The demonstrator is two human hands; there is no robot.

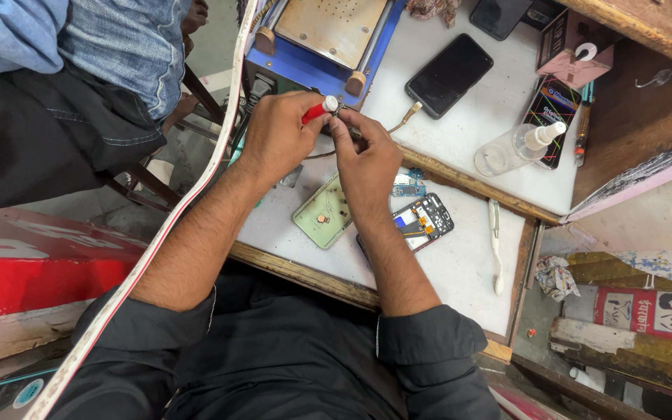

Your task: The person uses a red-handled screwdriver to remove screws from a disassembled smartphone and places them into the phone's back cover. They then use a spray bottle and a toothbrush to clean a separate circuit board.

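Observation:
My left hand (278,136) grips a small screwdriver with a red handle and white cap (319,109). My right hand (367,159) pinches a tiny metal part (339,110) at the screwdriver's tip; the part is too small to make out. Both hands meet above the white worktop (460,257). Below them lie a pale green phone back panel (322,214) and an opened phone body with exposed board (423,220).
A blue heating plate machine (324,39) stands behind the hands. A black phone (449,75) with a cable, a clear bottle (516,146), a boxed item (554,117), a white toothbrush (495,245) lie right. Another person in denim (110,47) sits left.

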